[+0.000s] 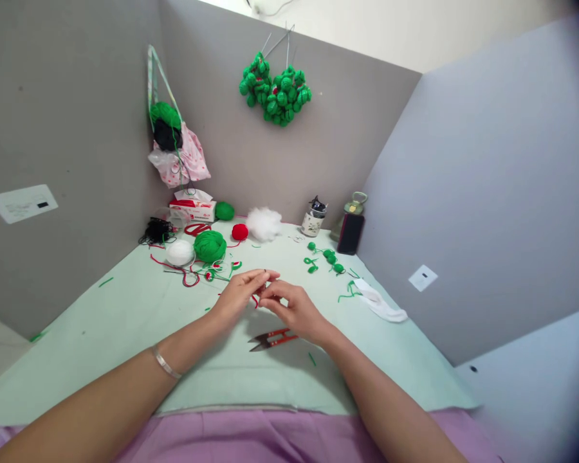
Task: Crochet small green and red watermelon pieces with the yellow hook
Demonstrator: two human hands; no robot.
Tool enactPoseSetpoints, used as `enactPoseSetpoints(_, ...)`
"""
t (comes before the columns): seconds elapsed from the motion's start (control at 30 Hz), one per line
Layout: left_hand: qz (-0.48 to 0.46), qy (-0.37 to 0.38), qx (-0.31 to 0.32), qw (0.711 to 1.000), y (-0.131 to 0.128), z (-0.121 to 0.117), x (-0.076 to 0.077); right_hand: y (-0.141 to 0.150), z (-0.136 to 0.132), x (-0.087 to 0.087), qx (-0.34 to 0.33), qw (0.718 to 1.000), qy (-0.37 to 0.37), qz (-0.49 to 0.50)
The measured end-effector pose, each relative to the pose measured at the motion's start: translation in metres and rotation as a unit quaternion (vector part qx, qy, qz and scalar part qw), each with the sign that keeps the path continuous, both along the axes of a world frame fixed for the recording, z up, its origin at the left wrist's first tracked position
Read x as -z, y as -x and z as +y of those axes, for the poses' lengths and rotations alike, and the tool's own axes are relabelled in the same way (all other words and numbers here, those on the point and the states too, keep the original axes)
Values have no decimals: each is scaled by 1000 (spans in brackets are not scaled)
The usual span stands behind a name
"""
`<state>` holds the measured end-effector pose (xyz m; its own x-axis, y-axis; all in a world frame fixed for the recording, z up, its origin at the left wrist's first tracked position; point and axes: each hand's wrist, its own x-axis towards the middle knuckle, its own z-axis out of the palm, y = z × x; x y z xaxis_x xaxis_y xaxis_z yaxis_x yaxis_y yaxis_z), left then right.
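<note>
My left hand (241,296) and my right hand (296,308) meet over the middle of the table, fingertips pinched close together. Between them is a small red yarn piece, mostly hidden by the fingers, with a red yarn end (255,301) hanging below. A small dark tip pokes out above the left fingertips; its kind is too small to tell. Thread snips (271,337) with orange-red handles lie on the cloth under my right hand, blades pointing left. Beyond my left hand are small green, white and red crocheted pieces (210,275).
Behind lie a green yarn ball (210,247), white yarn ball (179,253), red yarn ball (240,232), white stuffing (264,224) and red-handled scissors (197,229). Right are green crocheted balls (330,256), a phone (350,234) and white cloth strip (379,302). Grey partitions (338,128) surround the table.
</note>
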<state>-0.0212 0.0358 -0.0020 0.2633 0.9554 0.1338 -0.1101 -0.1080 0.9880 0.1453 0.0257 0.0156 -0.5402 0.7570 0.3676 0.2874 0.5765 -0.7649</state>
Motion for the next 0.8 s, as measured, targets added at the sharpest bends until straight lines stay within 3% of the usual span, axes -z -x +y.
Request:
enactPoseSetpoints(0.07, -20, -4, -42, 999, -1, 0, -1, -1, 1, -1, -7, 1000, 6, 17)
enactPoseSetpoints(0.17, 25, -57, -80, 995, 0, 0, -2, -6, 6, -5, 47, 989, 61, 127)
enactPoseSetpoints(0.3, 117, -113, -49, 985, -2, -5, 4, -9, 13, -7, 97, 946, 146, 273)
enactPoseSetpoints(0.4, 177, -166, -31, 970, -5, -10, 11, -5, 13, -5, 105, 929, 165, 313)
enactPoseSetpoints(0.6, 201, -200, -43, 958, -6, -9, 16, 1, 10, 1, 117, 960, 96, 236)
enactPoseSetpoints(0.8, 236, -219, -63, 945, -3, -7, 15, -3, 12, 8, 111, 982, 87, 127)
